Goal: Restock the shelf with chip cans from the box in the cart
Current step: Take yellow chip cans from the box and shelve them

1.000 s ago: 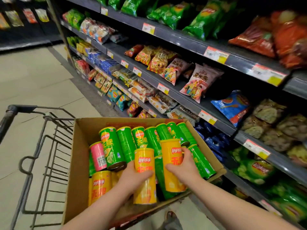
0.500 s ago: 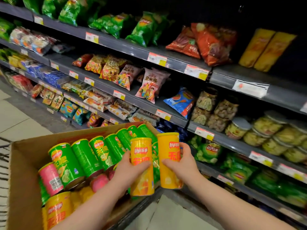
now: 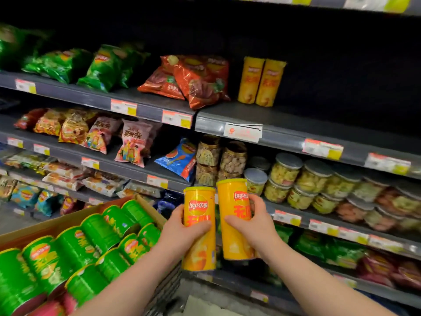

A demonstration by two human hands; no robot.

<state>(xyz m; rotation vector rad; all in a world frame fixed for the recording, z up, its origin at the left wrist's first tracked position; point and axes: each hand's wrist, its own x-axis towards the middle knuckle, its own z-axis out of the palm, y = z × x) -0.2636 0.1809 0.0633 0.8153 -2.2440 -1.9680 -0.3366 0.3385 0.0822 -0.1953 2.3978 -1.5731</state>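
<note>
Obs., nearest first: the left hand is gripping the left yellow can round its middle, thumb lying across the front label and fingers curling behind. The right hand is gripping the right yellow can the same way, a little higher up the tube. Both cans are hanging upright in the air, just beside each other, between the box and the shelving and resting on neither. Handling judgement: these are reading as stiff tubes, light for their bulk, with a glossy wrap that is probably slightly slippery. The chips inside are likely fragile, so a full wrap at mid-body is serving better than a pinch at the lid, and each can is wanting a flat set-down on its base. To the left, the cardboard box is holding many green cans lying on their sides in packed rows, with something pink at the bottom edge, too blurred to call a can. Farther off, the lower shelf is carrying clear jars of snacks, stacked two high. Beyond and above, the target shelf is carrying two shelved yellow cans standing upright side by side, just right of the red bags. I judge this is the row the pair in hand is joining.
</note>
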